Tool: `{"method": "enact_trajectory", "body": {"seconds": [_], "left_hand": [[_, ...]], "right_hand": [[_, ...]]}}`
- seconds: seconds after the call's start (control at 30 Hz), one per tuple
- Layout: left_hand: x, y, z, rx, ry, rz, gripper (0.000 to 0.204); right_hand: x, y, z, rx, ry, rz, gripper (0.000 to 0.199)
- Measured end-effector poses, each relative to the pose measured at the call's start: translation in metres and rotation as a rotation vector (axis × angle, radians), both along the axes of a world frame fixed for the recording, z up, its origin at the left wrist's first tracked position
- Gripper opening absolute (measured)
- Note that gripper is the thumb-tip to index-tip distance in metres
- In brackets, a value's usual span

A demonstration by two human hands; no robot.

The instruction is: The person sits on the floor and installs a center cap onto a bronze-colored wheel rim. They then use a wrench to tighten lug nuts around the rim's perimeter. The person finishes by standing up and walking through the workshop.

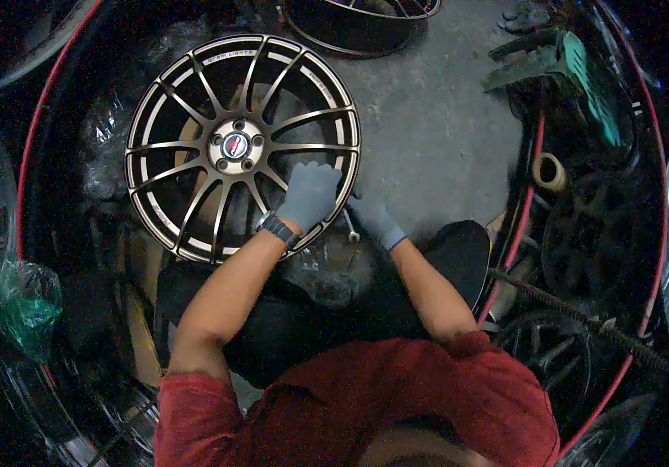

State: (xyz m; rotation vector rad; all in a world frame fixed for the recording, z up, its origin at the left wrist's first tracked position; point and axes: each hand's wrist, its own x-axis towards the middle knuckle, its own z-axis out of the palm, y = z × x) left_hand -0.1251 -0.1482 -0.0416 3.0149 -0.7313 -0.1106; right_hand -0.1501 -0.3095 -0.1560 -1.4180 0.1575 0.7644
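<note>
A bronze multi-spoke alloy wheel [238, 187] lies face up in front of me, with a centre cap [235, 145] in its hub. My left hand [309, 194], in a grey glove, is curled closed over the spokes and rim at the wheel's near right side. Just outside that edge is my right hand [377, 220], also gloved in grey. Its fingers reach toward the wheel's side and fade into shadow, so their grip is unclear. Between my hands a small metal wrench [352, 233] shows; whether the right hand touches it is hidden.
Another wheel [358, 35] lies at the far edge. A green plastic thing [584, 86] sits at the far right, above a roll of tape [549, 172]. Dark wheels [549, 350] and a threaded black rod [576, 311] are at right. Green plastic wrap [29, 303] lies left.
</note>
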Motion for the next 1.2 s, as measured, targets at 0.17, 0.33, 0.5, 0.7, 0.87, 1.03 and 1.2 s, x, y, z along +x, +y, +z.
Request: {"method": "enact_trajectory", "body": {"seconds": [0.17,0.33,0.5,0.7,0.87,1.03,1.2], "left_hand": [[0.001,0.002,-0.004,-0.019,-0.039,-0.015,0.007],[0.0,0.003,-0.009,-0.043,-0.073,-0.014,0.008],[0.001,0.003,-0.008,-0.051,-0.066,-0.02,0.008],[-0.001,0.004,-0.004,-0.081,-0.077,-0.022,0.009],[0.0,0.004,-0.004,-0.078,-0.059,-0.017,0.01],[0.0,0.003,-0.004,-0.028,-0.028,0.002,0.012],[0.0,0.003,-0.004,-0.067,-0.07,-0.033,0.008]], "right_hand": [[-0.006,0.007,-0.026,-0.164,-0.35,0.025,0.04],[-0.016,0.011,-0.03,0.11,-0.099,-0.049,0.041],[-0.015,0.003,-0.01,0.236,-0.004,-0.02,0.04],[0.007,-0.015,-0.005,-0.134,-0.481,0.169,0.032],[0.037,-0.028,0.009,-0.467,-0.46,0.455,0.047],[0.046,-0.035,0.04,-0.468,-0.463,0.493,0.054],[0.025,-0.018,0.027,-0.6,-0.382,0.349,0.047]]}}
